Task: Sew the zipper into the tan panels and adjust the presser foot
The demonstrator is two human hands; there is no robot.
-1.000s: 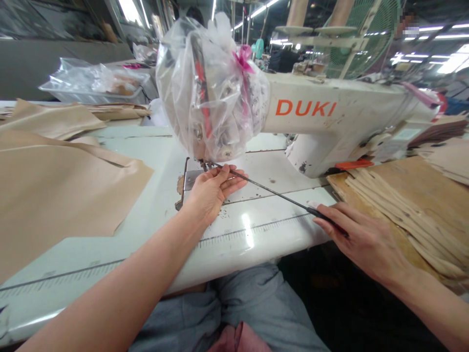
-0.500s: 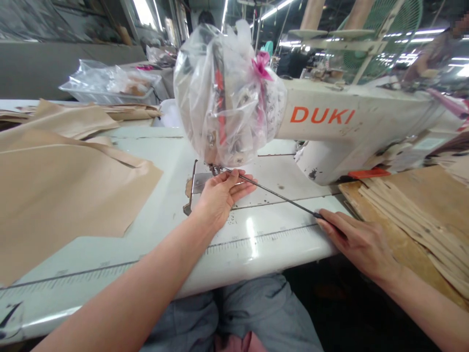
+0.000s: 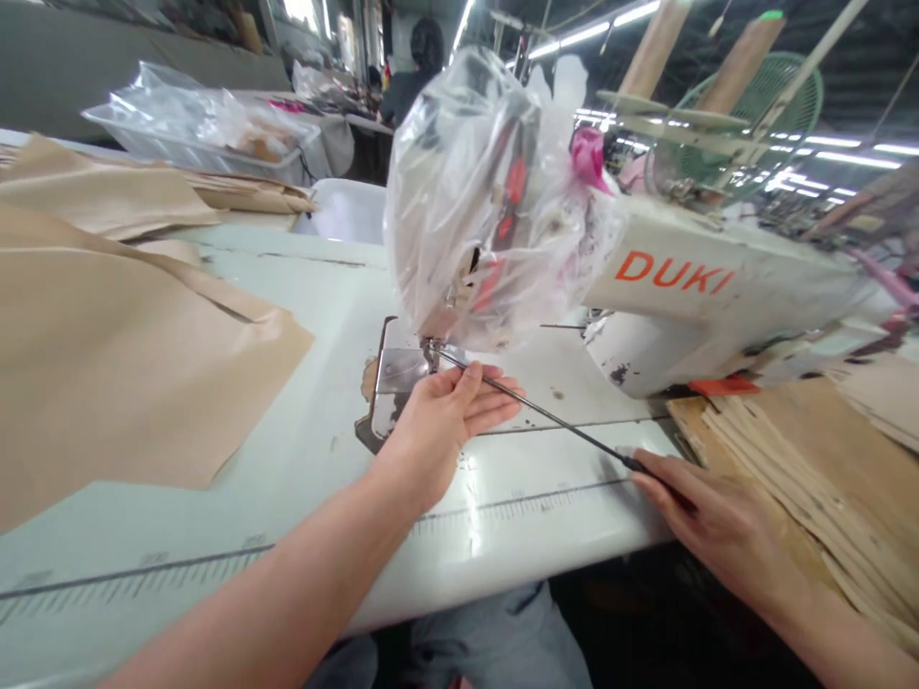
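Observation:
A long thin screwdriver (image 3: 552, 421) runs from the needle area of a white DUKI sewing machine (image 3: 689, 287) down to my right hand (image 3: 710, 522), which is closed around its dark handle. My left hand (image 3: 441, 421) lies by the metal needle plate (image 3: 392, 378), fingers curled lightly against the shaft near its tip. A clear plastic bag (image 3: 481, 191) tied with a pink ribbon covers the machine's head and hides the needle bar.
Large tan sheets (image 3: 107, 364) lie on the pale table (image 3: 302, 498) at left. A stack of tan strips on a board (image 3: 804, 450) sits at right. A plastic-covered tray (image 3: 208, 134) stands at the back left. A person is far behind.
The view has swung left and closer to the machine head. Both hands keep their hold on the screwdriver, its tip still at the needle area.

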